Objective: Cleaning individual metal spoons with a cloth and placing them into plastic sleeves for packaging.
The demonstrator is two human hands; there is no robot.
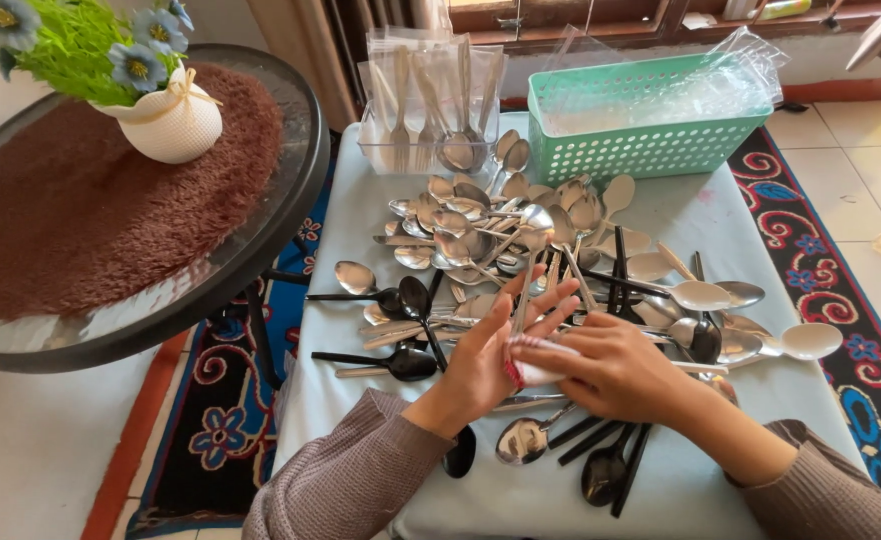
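My left hand (pixel 491 358) holds a silver spoon (pixel 533 232) by its handle, bowl pointing away from me. My right hand (pixel 616 368) presses a small white cloth with a red edge (pixel 527 368) against that handle, next to my left palm. Both hands hover over a pile of silver spoons (pixel 481 235) and black-handled spoons (pixel 401 363) spread on a low table with a pale blue cover (pixel 701 215).
A clear container (pixel 431 150) holding bagged cutlery stands at the back. Beside it is a teal plastic basket (pixel 651 140) with clear bags. A round glass table (pixel 301 200) with a brown mat and white flower vase (pixel 173 122) sits left. A patterned rug lies beneath.
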